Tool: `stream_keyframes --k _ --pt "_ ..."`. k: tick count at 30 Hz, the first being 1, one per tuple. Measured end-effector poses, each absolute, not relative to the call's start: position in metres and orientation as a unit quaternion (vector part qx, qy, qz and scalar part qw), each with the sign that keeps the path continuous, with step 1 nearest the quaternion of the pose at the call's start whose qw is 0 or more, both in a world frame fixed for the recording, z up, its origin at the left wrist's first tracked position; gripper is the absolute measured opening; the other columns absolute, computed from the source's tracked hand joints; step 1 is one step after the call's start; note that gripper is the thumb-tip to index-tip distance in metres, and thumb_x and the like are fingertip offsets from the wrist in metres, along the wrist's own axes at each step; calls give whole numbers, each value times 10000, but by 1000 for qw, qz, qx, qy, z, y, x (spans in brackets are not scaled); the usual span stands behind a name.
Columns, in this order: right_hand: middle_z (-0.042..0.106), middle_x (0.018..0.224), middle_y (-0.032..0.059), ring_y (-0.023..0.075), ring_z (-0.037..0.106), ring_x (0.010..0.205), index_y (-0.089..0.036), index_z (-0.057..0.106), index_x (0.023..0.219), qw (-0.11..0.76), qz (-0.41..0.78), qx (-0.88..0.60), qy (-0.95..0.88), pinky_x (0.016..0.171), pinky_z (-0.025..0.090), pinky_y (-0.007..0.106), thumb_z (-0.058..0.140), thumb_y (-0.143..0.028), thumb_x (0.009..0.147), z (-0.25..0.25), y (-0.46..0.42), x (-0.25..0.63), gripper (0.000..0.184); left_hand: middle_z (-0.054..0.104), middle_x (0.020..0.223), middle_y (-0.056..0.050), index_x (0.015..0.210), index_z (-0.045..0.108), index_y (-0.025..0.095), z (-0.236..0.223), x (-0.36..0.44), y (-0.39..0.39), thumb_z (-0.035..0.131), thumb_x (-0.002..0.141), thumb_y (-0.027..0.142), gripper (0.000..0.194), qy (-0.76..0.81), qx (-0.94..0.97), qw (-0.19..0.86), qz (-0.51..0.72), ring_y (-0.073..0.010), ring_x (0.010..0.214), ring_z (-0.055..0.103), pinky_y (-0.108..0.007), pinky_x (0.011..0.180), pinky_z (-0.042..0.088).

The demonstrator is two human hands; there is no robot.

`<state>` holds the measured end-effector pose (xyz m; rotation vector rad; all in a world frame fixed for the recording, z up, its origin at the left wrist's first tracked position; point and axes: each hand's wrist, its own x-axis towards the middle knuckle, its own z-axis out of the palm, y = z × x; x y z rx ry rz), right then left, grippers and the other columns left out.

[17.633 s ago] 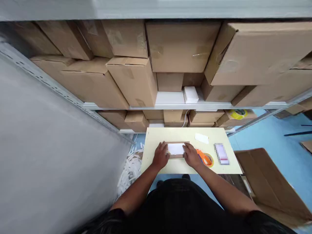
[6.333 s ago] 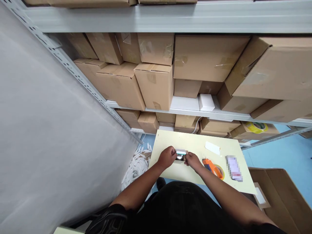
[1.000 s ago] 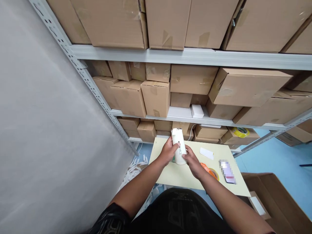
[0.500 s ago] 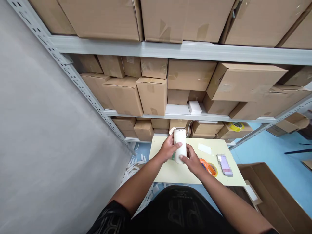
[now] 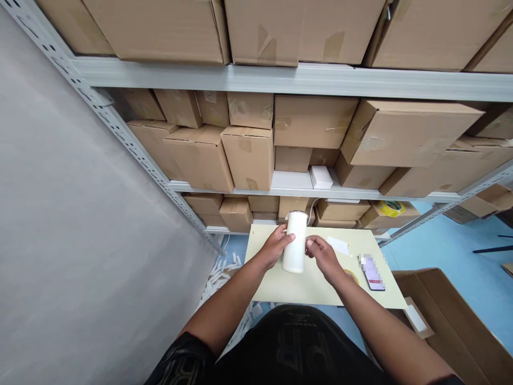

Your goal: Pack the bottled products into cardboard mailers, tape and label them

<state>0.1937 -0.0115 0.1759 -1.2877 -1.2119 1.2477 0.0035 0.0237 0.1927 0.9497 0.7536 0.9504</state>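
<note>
A white cylinder (image 5: pixel 295 246), like a tumbler with a dark rim at its top end, is held over the table, slightly tilted. My left hand (image 5: pixel 276 247) grips it from the left, thumb across its front. At its right edge is my right hand (image 5: pixel 320 255), with the fingers bent and drawn together. Whether those fingertips touch the cylinder or pinch something small cannot be made out. Below lies the pale yellow table (image 5: pixel 268 283). Partly behind my right wrist sits a roll of yellow tape (image 5: pixel 352 275).
A phone (image 5: pixel 372 272) and a white card (image 5: pixel 337 245) lie on the table's right side. Shelves of cardboard boxes (image 5: pixel 248 158) rise in front. More yellow tape (image 5: pixel 391 208) rests on a lower box. An open carton (image 5: pixel 449 315) stands at right, a grey wall (image 5: pixel 80 240) at left.
My right hand has let go of the cylinder's lower front and shifted slightly right, fingers curled. The cylinder has turned, so its strap is mostly out of sight. The orange item is now hidden.
</note>
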Motion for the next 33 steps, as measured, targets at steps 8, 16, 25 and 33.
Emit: stream_keyframes --k 8,16,25,33 --pt "697 1108 69 181 571 691 -271 539 1429 466 613 -425 -476 586 502 334 741 -648 764 214 23 210 790 732 1147 -163 1296 578 174 187 19 18 694 764 432 602 233 349 826 376 -326 972 736 -457 850 564" --pt "728 977 63 209 629 719 -219 621 1319 444 628 -417 -485 573 502 317 790 -527 778 221 28 204 645 726 1112 -149 1331 562 174 178 19 24 677 805 496 628 285 415 776 381 -281 890 726 -376 745 553" --pt "727 1146 81 270 673 1016 -223 613 1249 518 440 -522 -514 914 539 415 839 -425 703 195 47 223 625 624 1287 -116 1067 728 210 145 -1 49 627 915 371 243 469 659 431 401 -274 1251 573 -447 1134 425" --pt "712 1193 85 263 686 1011 -228 559 1318 443 368 -573 -583 950 530 435 822 -422 690 162 58 220 708 443 1593 -121 1302 694 229 74 -9 52 706 811 208 492 519 721 385 249 -354 1500 357 -527 1244 309"
